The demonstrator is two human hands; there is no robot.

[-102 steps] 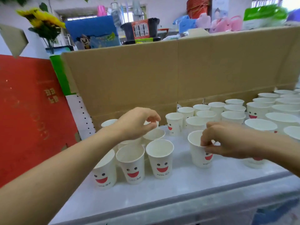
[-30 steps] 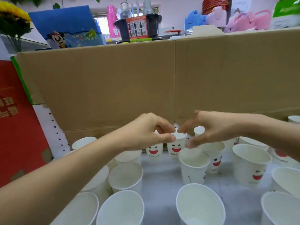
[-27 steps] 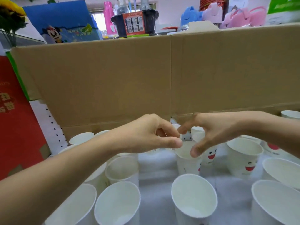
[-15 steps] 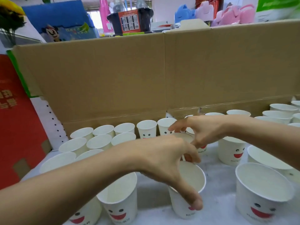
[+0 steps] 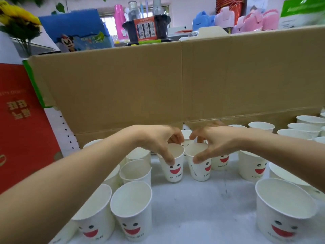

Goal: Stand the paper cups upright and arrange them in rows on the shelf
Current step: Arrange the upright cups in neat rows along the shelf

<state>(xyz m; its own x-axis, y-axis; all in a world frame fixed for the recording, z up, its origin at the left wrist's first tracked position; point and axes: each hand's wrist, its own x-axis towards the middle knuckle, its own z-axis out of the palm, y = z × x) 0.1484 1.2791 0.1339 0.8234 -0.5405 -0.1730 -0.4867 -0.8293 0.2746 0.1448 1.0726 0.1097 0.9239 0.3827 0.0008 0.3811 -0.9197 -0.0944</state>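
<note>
held cups: two smiley paper cups stand upright side by side at frame centre, walls nearly touching: left cup [image 5: 174, 170], right cup [image 5: 200, 169]
left hand: left hand [image 5: 158, 140] pinches the left cup at the rim, thumb on the front wall, fingers over the far edge
right hand: right hand [image 5: 216, 141] pinches the right cup the same way, thumb low on the front wall
where: both bases look to be down on the white shelf [image 5: 202, 208], a little in front of the cardboard wall [image 5: 123, 85]
done: every cup in view is upright; left cluster [image 5: 131, 205] at lower left is packed tight in rough rows; back-row cups [image 5: 307, 120] at upper right line the cardboard
left: looks past halfway; centre pair not yet released in line; big near cup [image 5: 283, 212] at lower right and its neighbours stand loose, with bare shelf in the middle to fill
around: red box [image 5: 21, 120] at left edge
</note>
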